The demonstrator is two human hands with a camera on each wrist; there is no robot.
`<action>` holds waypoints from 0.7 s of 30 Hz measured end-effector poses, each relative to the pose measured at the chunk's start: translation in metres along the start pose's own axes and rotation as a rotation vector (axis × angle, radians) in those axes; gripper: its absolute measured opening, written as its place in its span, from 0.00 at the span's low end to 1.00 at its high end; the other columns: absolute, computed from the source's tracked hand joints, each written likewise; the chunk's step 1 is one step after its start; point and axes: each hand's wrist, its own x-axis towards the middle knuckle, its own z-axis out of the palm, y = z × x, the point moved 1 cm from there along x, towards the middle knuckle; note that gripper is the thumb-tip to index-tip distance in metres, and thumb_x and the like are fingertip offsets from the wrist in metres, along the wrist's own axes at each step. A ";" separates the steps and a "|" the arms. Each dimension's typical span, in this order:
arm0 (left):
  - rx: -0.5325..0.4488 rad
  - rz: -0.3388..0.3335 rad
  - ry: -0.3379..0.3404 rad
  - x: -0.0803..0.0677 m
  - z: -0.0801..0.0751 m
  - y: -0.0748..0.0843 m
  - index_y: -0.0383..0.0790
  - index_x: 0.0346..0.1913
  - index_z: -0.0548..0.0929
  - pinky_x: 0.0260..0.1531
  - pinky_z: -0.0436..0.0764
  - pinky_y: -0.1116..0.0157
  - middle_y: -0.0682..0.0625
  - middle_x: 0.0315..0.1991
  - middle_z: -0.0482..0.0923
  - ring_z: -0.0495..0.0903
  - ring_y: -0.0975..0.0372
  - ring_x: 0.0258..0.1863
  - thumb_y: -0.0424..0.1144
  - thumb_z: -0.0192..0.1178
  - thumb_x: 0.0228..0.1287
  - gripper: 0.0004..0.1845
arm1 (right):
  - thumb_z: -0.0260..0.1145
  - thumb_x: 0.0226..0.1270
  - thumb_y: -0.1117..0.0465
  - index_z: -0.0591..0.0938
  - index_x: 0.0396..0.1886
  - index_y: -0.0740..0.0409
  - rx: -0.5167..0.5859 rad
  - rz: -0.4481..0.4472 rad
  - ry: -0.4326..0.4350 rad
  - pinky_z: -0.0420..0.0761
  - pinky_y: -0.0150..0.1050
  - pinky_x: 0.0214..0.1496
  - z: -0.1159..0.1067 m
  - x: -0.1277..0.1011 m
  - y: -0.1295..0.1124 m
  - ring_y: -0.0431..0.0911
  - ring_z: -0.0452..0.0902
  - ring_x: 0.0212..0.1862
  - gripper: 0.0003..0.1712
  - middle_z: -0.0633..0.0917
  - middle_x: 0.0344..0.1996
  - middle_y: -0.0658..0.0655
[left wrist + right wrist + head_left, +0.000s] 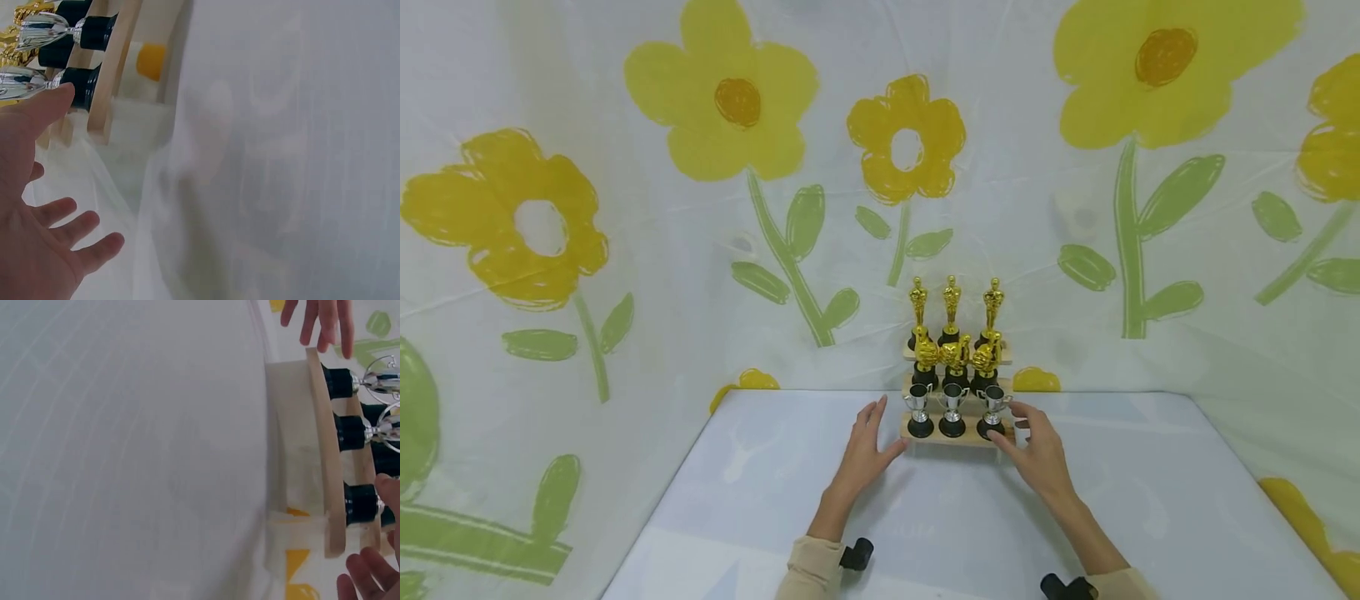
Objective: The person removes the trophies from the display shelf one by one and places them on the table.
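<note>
The stepped wooden stand point(957, 437) is flanked by spread hands, left point(865, 454) and right point(1036, 457); trophies point(952, 408) could be toppled by a nudge.

The person wore a light beige, long-sleeved top; only the cuffs showed, one ending at each wrist, soft and slightly bunched. Beyond the cuffs both forearms were bare, as were the left hand point(862, 454) and the right hand point(1037, 454), with no rings, watch or gloves to be seen. A small black device sat strapped at each wrist, just behind the hand and well back from the fingers point(877, 414): the left one a short, rounded black cylinder beside the cuff, the right one a squat black block at the sleeve's edge. The nails were short and unpainted.
</note>
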 end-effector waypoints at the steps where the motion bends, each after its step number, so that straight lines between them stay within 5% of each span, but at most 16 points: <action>1: -0.014 0.007 0.003 0.001 0.001 0.000 0.41 0.76 0.57 0.64 0.72 0.42 0.34 0.71 0.60 0.66 0.41 0.68 0.51 0.66 0.62 0.45 | 0.78 0.54 0.53 0.75 0.61 0.59 0.002 0.004 0.002 0.82 0.45 0.41 0.003 0.000 -0.001 0.53 0.81 0.46 0.36 0.82 0.52 0.61; 9: -0.171 -0.022 -0.005 0.004 0.008 0.003 0.43 0.76 0.58 0.58 0.79 0.45 0.35 0.69 0.62 0.71 0.42 0.65 0.48 0.65 0.64 0.42 | 0.80 0.50 0.57 0.77 0.56 0.64 0.045 0.004 0.049 0.82 0.50 0.40 0.013 0.002 -0.008 0.54 0.83 0.42 0.34 0.84 0.45 0.63; 14: -0.319 -0.023 -0.026 0.006 0.009 0.005 0.43 0.76 0.58 0.48 0.86 0.55 0.31 0.67 0.63 0.77 0.41 0.58 0.40 0.64 0.65 0.39 | 0.79 0.52 0.58 0.77 0.53 0.63 0.070 0.025 0.054 0.84 0.43 0.37 0.017 0.004 -0.010 0.51 0.83 0.39 0.31 0.84 0.42 0.59; 21: -0.365 0.000 -0.031 0.009 0.011 0.005 0.38 0.75 0.58 0.45 0.87 0.56 0.29 0.64 0.67 0.80 0.42 0.55 0.35 0.62 0.65 0.38 | 0.77 0.54 0.60 0.77 0.52 0.62 0.082 0.038 0.053 0.86 0.40 0.36 0.021 0.007 -0.011 0.49 0.83 0.40 0.28 0.84 0.40 0.58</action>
